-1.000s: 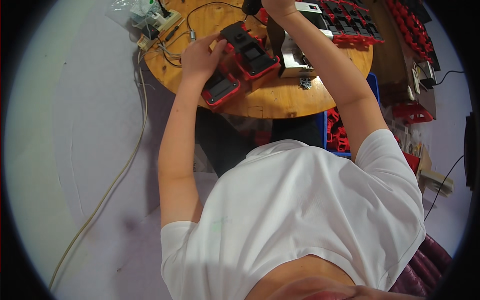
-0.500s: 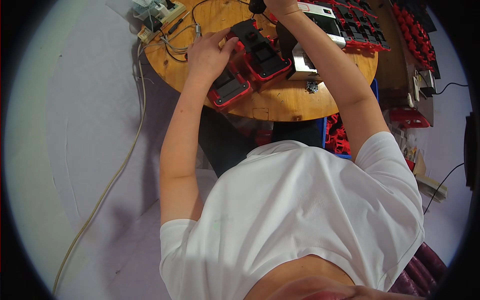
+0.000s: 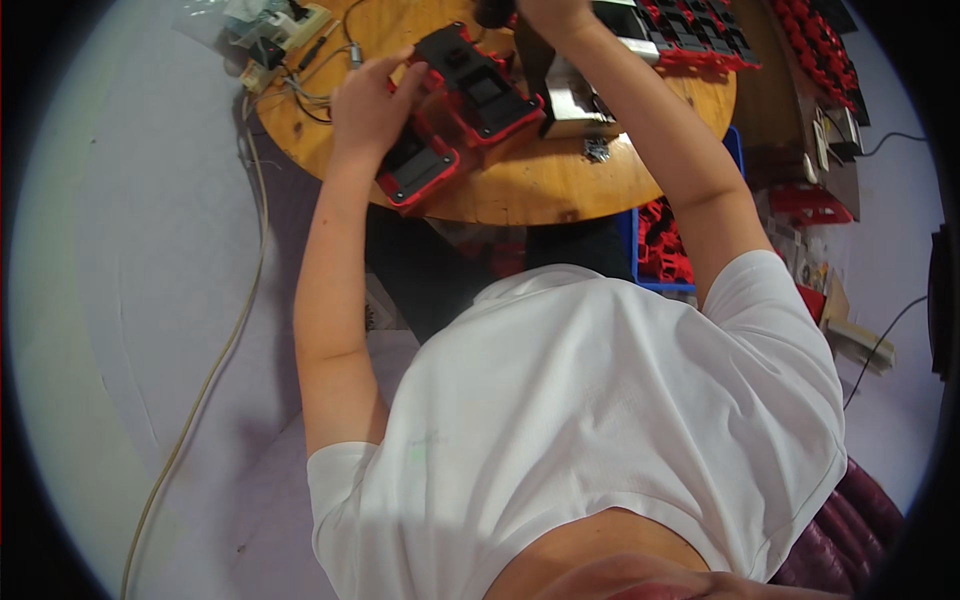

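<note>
While a round wooden table [image 3: 530, 190] fills the upper middle of the downward view, two bare forearms are seen stretched up over it from a white shirt [image 3: 600, 420]. The left hand [image 3: 368, 105] is laid on the table's left half, its fingers closed over the edge of a red and black plastic housing [image 3: 478, 85] that is tilted across the tabletop. A second red and black housing [image 3: 418, 170] is seen lying flat just below that hand, near the table's front rim. The right hand [image 3: 550, 12] is cut off by the upper edge of the view at the far side of the table, so whether it is closed on anything cannot be told. A small metal box [image 3: 575, 100] is placed just right of the tilted housing. More red and black parts [image 3: 700, 35] are lined up along the table's far right edge. Loose wires and a small connector block [image 3: 285, 35] are gathered at the table's far left. A blue bin [image 3: 670, 235] of red parts is tucked under the table's right side.
</note>
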Tool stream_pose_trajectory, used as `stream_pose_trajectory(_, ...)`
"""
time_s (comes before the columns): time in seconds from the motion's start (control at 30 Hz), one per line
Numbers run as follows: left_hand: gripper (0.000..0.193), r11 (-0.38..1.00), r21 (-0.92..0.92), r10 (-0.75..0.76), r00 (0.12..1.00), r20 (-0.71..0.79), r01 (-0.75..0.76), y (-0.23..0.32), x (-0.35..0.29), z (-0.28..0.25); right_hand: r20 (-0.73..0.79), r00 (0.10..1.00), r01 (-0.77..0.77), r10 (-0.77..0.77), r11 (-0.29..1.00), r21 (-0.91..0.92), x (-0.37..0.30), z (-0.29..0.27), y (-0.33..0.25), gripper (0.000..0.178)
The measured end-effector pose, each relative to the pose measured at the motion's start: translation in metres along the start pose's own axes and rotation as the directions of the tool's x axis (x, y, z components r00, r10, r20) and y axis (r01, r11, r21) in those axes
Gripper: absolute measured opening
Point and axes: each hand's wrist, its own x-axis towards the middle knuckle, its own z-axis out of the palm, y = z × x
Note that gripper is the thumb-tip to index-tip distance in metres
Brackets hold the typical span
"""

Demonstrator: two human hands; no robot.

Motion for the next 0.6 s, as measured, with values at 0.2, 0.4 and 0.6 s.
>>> stream_pose_trajectory(0.2, 0.045, 0.998, 0.058, -0.042, 0.998, 0.045, 0.040, 0.000, 0.000, 0.003, 0.051, 0.965, -0.238, 0.258, 0.941, -0.242, -0.022, -0.070, -0.094, 0.030)
stream_pose_trajectory(0.4, 0.045, 0.997, 0.048, -0.057, 0.996, 0.069, 0.054, 0.000, 0.003, 0.004, -0.043, 0.988, -0.153, 0.146, 0.941, -0.301, -0.058, -0.093, -0.086, 0.026)
stream_pose_trajectory(0.6, 0.051, 0.997, 0.055, -0.061, 0.998, 0.027, 0.060, 0.000, 0.002, 0.005, -0.087, 0.943, -0.332, 0.321, 0.896, -0.296, -0.052, -0.080, -0.097, 0.029)
